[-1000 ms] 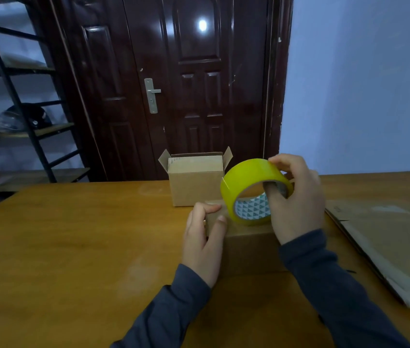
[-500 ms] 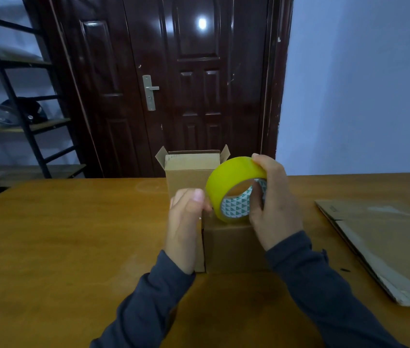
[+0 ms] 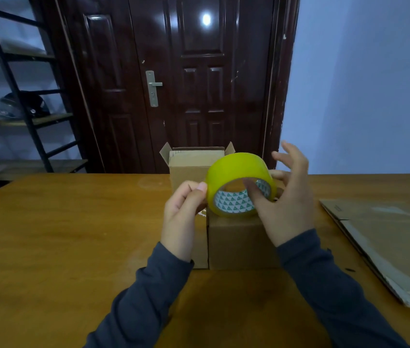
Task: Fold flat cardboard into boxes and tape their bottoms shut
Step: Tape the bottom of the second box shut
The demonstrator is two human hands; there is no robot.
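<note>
A: We have the yellow tape roll (image 3: 236,169) just above the top of the folded box (image 3: 241,244), which sits about midway along the table (image 3: 61,234), between its far and near edges. What worries us here?

B: The grip on the right. Our right hand (image 3: 286,204) has only its thumb hooked into the core, with one finger behind the roll. The other fingers (image 3: 296,156) are spread and touch nothing. If we pull hard, the roll can twist off the thumb and drop.

A: And the left?

B: Our left hand (image 3: 181,217) pinches thumb to forefinger at the roll's left rim. We judge it is after the free end, but we cannot see the strip itself. If the end slips, it snaps back onto the roll and we must pick it loose again.

A: Neither hand is on the box.

B: That is the other risk. Once the tape sticks, a pull can drag or tip the box, and the strip then lands crooked or off the seam. We cannot see whether the flaps under the roll lie flat, and a gap there would leave the bottom weak.

A: Anything nearby in the way?

B: The open-topped box (image 3: 191,167) stands close behind, at the far edge, so a long pull could knock it. The flat cardboard (image 3: 387,242) by the right edge lies well apart.
</note>
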